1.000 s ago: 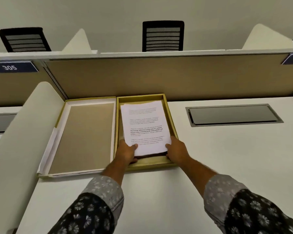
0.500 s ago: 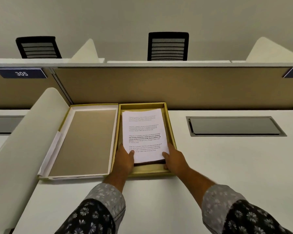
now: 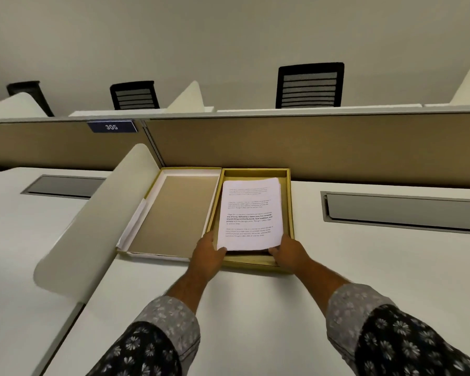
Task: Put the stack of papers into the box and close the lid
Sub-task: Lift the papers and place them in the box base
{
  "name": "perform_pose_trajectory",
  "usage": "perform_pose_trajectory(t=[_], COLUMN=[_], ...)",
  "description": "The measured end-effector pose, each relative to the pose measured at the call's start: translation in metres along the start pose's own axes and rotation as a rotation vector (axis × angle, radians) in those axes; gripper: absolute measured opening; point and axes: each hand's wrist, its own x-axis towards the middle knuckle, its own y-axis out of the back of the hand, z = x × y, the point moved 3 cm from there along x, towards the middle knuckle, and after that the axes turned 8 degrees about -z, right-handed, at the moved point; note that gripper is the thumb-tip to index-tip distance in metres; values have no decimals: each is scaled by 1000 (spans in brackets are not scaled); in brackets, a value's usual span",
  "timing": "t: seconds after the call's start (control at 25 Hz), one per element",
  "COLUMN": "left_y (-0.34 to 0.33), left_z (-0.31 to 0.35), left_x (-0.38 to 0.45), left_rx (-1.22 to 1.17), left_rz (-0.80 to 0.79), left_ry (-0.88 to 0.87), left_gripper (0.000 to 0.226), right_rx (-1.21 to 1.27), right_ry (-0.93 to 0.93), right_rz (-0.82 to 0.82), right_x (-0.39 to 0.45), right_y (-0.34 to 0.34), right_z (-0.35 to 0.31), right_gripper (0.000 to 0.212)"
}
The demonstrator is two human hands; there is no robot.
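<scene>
A stack of printed white papers (image 3: 249, 213) lies inside an open gold box (image 3: 290, 202) at the back of the white desk. My left hand (image 3: 208, 255) grips the stack's near left corner and my right hand (image 3: 289, 252) grips its near right corner; the near edge is lifted slightly above the box floor. The box's lid (image 3: 174, 213) lies open and flat to the left of the box, its brown inside facing up with white rims.
A curved white divider (image 3: 98, 221) stands left of the lid. A tan partition wall (image 3: 310, 147) runs behind the box. A grey cable hatch (image 3: 402, 210) is set in the desk to the right. Black chairs (image 3: 310, 85) stand beyond the partition.
The camera has swung to the right and up, so the box sits more central. Both hands stay on the stack's near corners, with the papers settled a little deeper in the box.
</scene>
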Motion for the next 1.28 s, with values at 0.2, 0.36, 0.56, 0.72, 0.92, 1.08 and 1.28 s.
perform_pose_trajectory(t=[0.2, 0.36, 0.56, 0.72, 0.92, 1.08, 1.28], left_y=[6, 1, -14, -22, -3, 56, 136], left_z=[-15, -8, -20, -32, -23, -35, -115], left_x=[-4, 32, 80, 87, 74, 59, 43], left_rx=[-71, -13, 10, 74, -53, -167, -390], left_rz=[1, -91, -186, -131, -144, -61, 194], left_ry=[19, -57, -81, -128, -240, -262, -118], left_gripper=[57, 55, 53, 62, 65, 61, 14], right_rx=[-44, -25, 14, 13, -151, -206, -352], right_ry=[-22, -82, -169, -185, -318, -221, 112], right_rz=[11, 89, 189, 257, 235, 480, 339], right_x=[-1, 1, 6, 4, -2, -9, 4], right_y=[0, -7, -23, -34, -29, -48, -150], right_z=[-5, -6, -11, -16, -42, -102, -188], right_gripper=[42, 35, 29, 22, 37, 60, 53])
